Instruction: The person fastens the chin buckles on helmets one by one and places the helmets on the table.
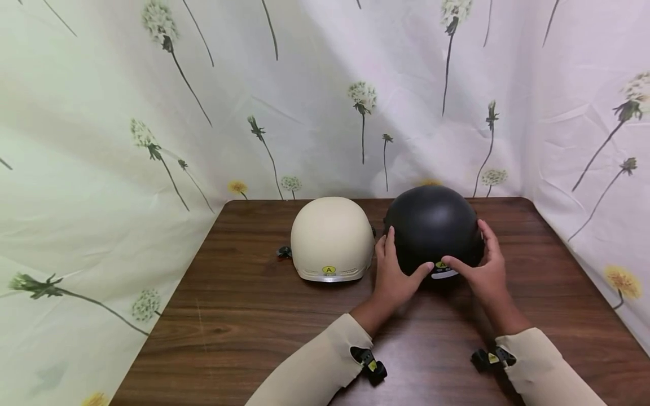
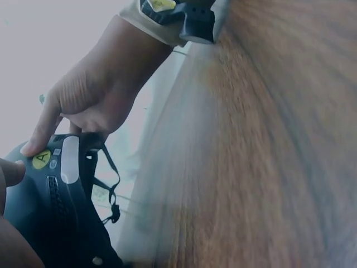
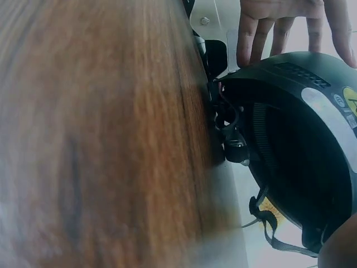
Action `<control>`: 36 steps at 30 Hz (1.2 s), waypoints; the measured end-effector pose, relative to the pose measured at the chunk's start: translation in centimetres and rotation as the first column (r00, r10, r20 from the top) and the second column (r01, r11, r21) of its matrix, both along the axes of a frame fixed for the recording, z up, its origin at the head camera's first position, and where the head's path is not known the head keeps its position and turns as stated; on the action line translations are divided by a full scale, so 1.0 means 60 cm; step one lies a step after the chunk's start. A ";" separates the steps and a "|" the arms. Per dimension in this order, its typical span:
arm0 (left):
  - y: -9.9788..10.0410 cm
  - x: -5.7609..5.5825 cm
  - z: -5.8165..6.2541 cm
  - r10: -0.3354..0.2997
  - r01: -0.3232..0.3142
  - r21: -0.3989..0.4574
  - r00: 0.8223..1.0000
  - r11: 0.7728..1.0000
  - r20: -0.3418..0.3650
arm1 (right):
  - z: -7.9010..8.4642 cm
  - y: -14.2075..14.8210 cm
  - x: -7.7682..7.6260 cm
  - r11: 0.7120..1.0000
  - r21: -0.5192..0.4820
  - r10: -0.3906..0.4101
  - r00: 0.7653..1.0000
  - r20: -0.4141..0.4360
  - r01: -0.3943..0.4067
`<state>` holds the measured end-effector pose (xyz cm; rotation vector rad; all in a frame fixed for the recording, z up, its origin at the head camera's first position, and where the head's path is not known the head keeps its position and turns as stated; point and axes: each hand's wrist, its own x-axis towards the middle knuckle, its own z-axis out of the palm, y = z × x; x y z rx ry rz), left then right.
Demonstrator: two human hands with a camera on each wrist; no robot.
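A matte black helmet (image 1: pixel 431 223) is held between both hands at the table's far right. My left hand (image 1: pixel 393 279) grips its left side, the thumb on the back near a yellow round sticker. On the other side my right hand (image 1: pixel 484 276) grips it, with that thumb beside the same sticker. The black helmet's near rim is raised off the table, and its dark inside and a dangling chin strap (image 3: pixel 273 234) show in the right wrist view. Just left of it a cream helmet (image 1: pixel 332 237) rests on the table, its yellow sticker facing me.
The brown wood-grain table (image 1: pixel 228 338) has rounded far corners. A buckle (image 1: pixel 284 252) sticks out at the cream helmet's left. Fabric printed with dandelions (image 1: pixel 363 96) hangs behind the table and along both sides. Small black devices (image 1: pixel 373 366) are strapped at both wrists.
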<state>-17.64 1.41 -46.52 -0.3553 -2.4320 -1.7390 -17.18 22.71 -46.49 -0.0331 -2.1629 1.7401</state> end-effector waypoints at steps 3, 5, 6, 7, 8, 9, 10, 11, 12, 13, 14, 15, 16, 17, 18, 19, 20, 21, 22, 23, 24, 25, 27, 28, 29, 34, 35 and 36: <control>0.003 0.005 0.001 0.020 -0.020 0.027 1.000 0.999 -0.010 | 0.002 -0.003 0.001 1.000 0.004 -0.018 0.998 -0.067 0.018; 0.006 0.008 0.001 0.038 -0.038 0.044 0.999 0.998 -0.014 | 0.003 -0.004 0.003 0.999 0.012 -0.031 0.994 -0.109 0.032; 0.007 0.010 0.001 0.047 -0.046 0.052 0.999 0.998 -0.013 | 0.004 -0.006 0.004 0.999 0.015 -0.036 0.991 -0.126 0.038; 0.008 0.011 0.002 0.056 -0.055 0.056 0.998 0.997 -0.014 | 0.004 -0.007 0.005 0.999 0.017 -0.039 0.989 -0.142 0.042; 0.009 0.013 0.002 0.064 -0.063 0.061 0.998 0.996 -0.010 | 0.005 -0.009 0.006 0.999 0.020 -0.041 0.987 -0.157 0.045; 0.010 0.014 0.002 0.068 -0.068 0.066 0.998 0.995 -0.003 | 0.005 -0.011 0.007 0.999 0.023 -0.043 0.985 -0.169 0.047; 0.011 0.015 0.002 0.075 -0.075 0.069 0.997 0.995 0.000 | 0.006 -0.012 0.007 0.999 0.025 -0.043 0.982 -0.182 0.049; 0.011 0.016 0.003 0.079 -0.080 0.074 0.997 0.994 0.005 | 0.006 -0.013 0.008 0.998 0.029 -0.045 0.980 -0.194 0.051; 0.012 0.016 0.003 0.084 -0.084 0.080 0.996 0.993 0.009 | 0.006 -0.015 0.008 0.998 0.030 -0.046 0.977 -0.208 0.054; 0.012 0.017 0.004 0.090 -0.090 0.087 0.996 0.992 0.011 | 0.006 -0.016 0.008 0.998 0.028 -0.046 0.974 -0.224 0.054; 0.012 0.017 0.004 0.095 -0.096 0.097 0.995 0.991 0.016 | 0.006 -0.018 0.008 0.998 0.028 -0.047 0.970 -0.240 0.056; 0.013 0.017 0.005 0.100 -0.101 0.103 0.995 0.989 0.016 | 0.006 -0.018 0.008 0.998 0.025 -0.048 0.965 -0.257 0.056; 0.013 0.018 0.006 0.105 -0.106 0.107 0.994 0.989 0.014 | 0.006 -0.019 0.009 0.998 0.025 -0.049 0.961 -0.273 0.058; 0.013 0.018 0.007 0.105 -0.106 0.113 0.994 0.988 0.016 | 0.006 -0.020 0.009 0.998 0.026 -0.047 0.956 -0.290 0.057; 0.013 0.019 0.008 0.106 -0.107 0.112 0.994 0.988 0.016 | 0.006 -0.020 0.009 0.998 0.027 -0.044 0.950 -0.308 0.055; 0.013 0.020 0.009 0.105 -0.106 0.106 0.994 0.989 0.012 | 0.006 -0.021 0.010 0.998 0.031 -0.038 0.946 -0.322 0.051; 0.013 0.021 0.010 0.102 -0.102 0.097 0.995 0.990 0.009 | 0.006 -0.021 0.010 0.998 0.039 -0.032 0.942 -0.335 0.048; 0.013 0.022 0.011 0.098 -0.098 0.087 0.995 0.991 0.006 | 0.006 -0.021 0.010 0.998 0.048 -0.024 0.937 -0.347 0.044; 0.013 0.022 0.012 0.094 -0.094 0.077 0.996 0.993 0.002 | 0.007 -0.021 0.011 0.997 0.060 -0.017 0.933 -0.358 0.041; 0.012 0.023 0.013 0.090 -0.090 0.067 0.996 0.994 -0.001 | 0.007 -0.021 0.011 0.997 0.070 -0.009 0.928 -0.371 0.038; 0.012 0.023 0.014 0.087 -0.086 0.057 0.996 0.995 -0.004 | 0.007 -0.021 0.011 0.996 0.083 -0.003 0.923 -0.386 0.038; 0.012 0.022 0.015 0.083 -0.082 0.050 0.997 0.995 -0.008 | 0.007 -0.020 0.011 0.995 0.097 0.001 0.918 -0.397 0.040; 0.011 0.021 0.014 0.075 -0.074 0.041 0.997 0.996 -0.011 | 0.007 -0.018 0.010 0.992 0.120 0.008 0.904 -0.427 0.048; 0.011 0.020 0.014 0.072 -0.072 0.035 0.997 0.997 -0.015 | 0.006 -0.017 0.009 0.990 0.130 0.010 0.897 -0.441 0.052; 0.011 0.019 0.013 0.069 -0.069 0.030 0.997 0.997 -0.018 | 0.005 -0.016 0.008 0.989 0.139 0.012 0.890 -0.455 0.058; 0.009 0.015 0.009 0.061 -0.060 0.032 0.997 0.998 -0.038 | 0.006 -0.014 0.008 0.986 0.156 0.022 0.869 -0.495 0.064; 0.009 0.014 0.009 0.059 -0.057 0.039 0.997 0.998 -0.045 | 0.006 -0.013 0.008 0.985 0.159 0.026 0.865 -0.500 0.062; 0.009 0.014 0.008 0.058 -0.056 0.045 0.997 0.997 -0.052 | 0.007 -0.013 0.009 0.985 0.165 0.033 0.866 -0.498 0.058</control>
